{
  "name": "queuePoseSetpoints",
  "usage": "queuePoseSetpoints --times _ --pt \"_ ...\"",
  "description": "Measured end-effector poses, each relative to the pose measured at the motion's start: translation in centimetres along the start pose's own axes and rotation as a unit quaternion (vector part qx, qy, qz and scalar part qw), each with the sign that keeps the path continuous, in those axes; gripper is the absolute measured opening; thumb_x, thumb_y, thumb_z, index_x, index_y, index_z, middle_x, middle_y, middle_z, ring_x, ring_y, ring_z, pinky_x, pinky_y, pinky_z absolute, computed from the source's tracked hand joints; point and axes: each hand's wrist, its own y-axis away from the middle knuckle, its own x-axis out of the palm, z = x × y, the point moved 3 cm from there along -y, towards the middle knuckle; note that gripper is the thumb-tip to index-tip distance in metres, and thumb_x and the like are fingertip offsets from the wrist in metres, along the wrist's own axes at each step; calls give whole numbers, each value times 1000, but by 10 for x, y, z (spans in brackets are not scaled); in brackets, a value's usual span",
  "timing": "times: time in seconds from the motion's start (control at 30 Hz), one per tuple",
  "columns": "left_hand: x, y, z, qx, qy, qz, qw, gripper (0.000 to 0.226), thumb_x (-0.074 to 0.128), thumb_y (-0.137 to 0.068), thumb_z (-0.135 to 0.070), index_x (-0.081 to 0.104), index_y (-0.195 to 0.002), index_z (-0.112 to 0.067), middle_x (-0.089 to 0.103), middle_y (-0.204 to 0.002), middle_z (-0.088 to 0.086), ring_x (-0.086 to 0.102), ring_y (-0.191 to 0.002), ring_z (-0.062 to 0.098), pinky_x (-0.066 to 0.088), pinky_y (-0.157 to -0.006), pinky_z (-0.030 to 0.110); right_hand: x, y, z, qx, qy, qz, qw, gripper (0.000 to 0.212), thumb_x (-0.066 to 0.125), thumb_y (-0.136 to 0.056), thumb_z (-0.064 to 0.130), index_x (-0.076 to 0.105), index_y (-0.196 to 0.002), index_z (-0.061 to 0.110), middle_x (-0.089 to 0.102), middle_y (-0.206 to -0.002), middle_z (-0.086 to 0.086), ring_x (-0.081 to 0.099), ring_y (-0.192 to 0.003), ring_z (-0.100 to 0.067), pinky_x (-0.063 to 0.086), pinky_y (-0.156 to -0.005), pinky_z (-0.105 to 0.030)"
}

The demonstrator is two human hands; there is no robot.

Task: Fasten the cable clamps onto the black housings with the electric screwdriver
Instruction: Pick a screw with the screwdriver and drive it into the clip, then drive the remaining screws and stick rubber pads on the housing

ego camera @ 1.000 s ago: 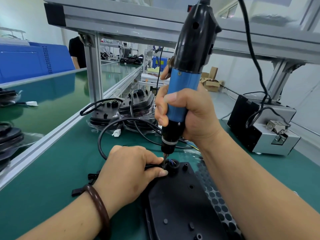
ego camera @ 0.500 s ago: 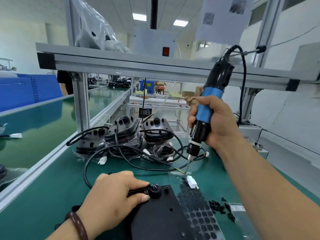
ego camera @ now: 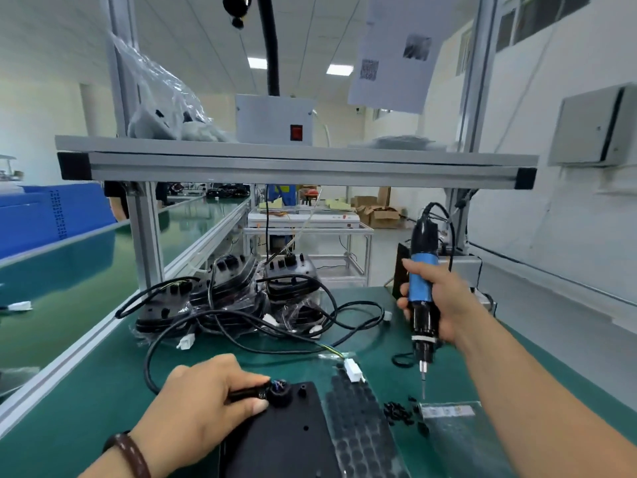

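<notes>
A flat black housing point(ego camera: 286, 439) lies on the green mat at the bottom centre. My left hand point(ego camera: 203, 405) rests on its upper left corner and pinches the black cable point(ego camera: 244, 395) where it enters the round clamp port point(ego camera: 279, 391). My right hand point(ego camera: 444, 305) grips the blue and black electric screwdriver point(ego camera: 422, 298) upright, to the right of the housing. Its bit tip point(ego camera: 423, 391) hangs just above a scatter of small black screws point(ego camera: 400, 414).
Several black housings with coiled cables point(ego camera: 234, 298) are piled at the back of the mat. A sheet of black round pads point(ego camera: 358, 426) lies right of the housing, with a clear plastic bag point(ego camera: 448, 429) beside it. An aluminium frame shelf point(ego camera: 296, 167) spans overhead. A grey power box point(ego camera: 462, 267) stands behind my right hand.
My right hand lifted the screwdriver off the clamp port and carried it right, down over the loose screws. My head tilted up. My left hand kept its hold on the cable.
</notes>
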Motion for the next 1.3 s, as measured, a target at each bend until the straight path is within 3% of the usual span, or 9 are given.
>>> queuePoseSetpoints --times 0.27,0.47,0.63,0.87,0.97,1.07,1.17,1.23,1.3 --pt "1 0 -2 2 12 -16 1000 44 66 -76 -60 34 -87 -89 43 -104 -36 53 -82 -9 41 -80 17 -47 5 -23 29 -8 -34 999 45 72 -82 24 45 -118 14 54 -65 -9 59 -46 -26 47 -41 -29" --pt "1 1 -1 -1 37 -7 999 47 76 -72 -44 50 -86 -80 54 -92 -25 57 -76 -3 45 -71 19 -56 3 -31 65 -6 -28 997 55 72 -84 28 41 -126 14 47 -88 -12 63 -51 -30 49 -43 -29" --pt "-2 1 -6 -12 51 8 999 38 70 -69 -48 53 -85 -78 55 -82 -18 56 -72 0 41 -63 16 -60 2 -26 7 151 -87 985 59 71 -78 55 48 -118 19 57 -103 -4 66 -73 -22 51 -54 -30" --pt "-3 1 -10 -29 55 20 998 34 75 -76 -37 62 -95 -62 54 -71 -3 54 -77 -5 39 -65 12 -66 5 -11 -87 458 -188 865 70 41 -76 82 53 -67 13 58 -71 -5 54 -62 -19 38 -52 -30" --pt "-6 3 -14 -26 45 20 998 38 74 -77 -37 56 -88 -68 54 -71 -7 54 -78 -5 40 -67 15 -68 8 -6 -89 542 -247 799 81 33 -79 82 61 -95 7 59 -103 -13 58 -91 -30 48 -73 -38" --pt "-8 2 -17 -39 8 54 998 32 69 -81 -44 53 -96 -67 54 -78 -11 54 -78 -3 40 -71 15 -59 15 -1 -145 621 -296 711 88 36 -87 71 32 -144 5 32 -147 -19 29 -136 -36 25 -111 -50" --pt "-15 -4 -21 -52 -40 116 991 33 65 -81 -52 52 -109 -62 57 -101 -23 54 -97 -6 40 -89 12 -25 26 -3 -285 642 -225 675 77 43 -93 57 13 -153 18 7 -158 -6 5 -146 -26 2 -115 -40" --pt "-19 -15 -27 -59 26 137 988 48 67 -83 -46 50 -128 -43 54 -121 -24 51 -107 -9 32 -84 -4 5 27 -19 -287 605 -78 739 64 49 -95 46 28 -150 20 26 -153 -5 23 -142 -23 14 -114 -31" --pt "-22 -30 -38 -98 144 139 975 55 67 -86 -32 48 -136 -26 54 -131 -15 52 -111 -4 35 -85 -1 30 28 -47 -178 598 57 779 54 54 -93 41 44 -142 19 52 -137 -6 45 -130 -23 35 -108 -31"
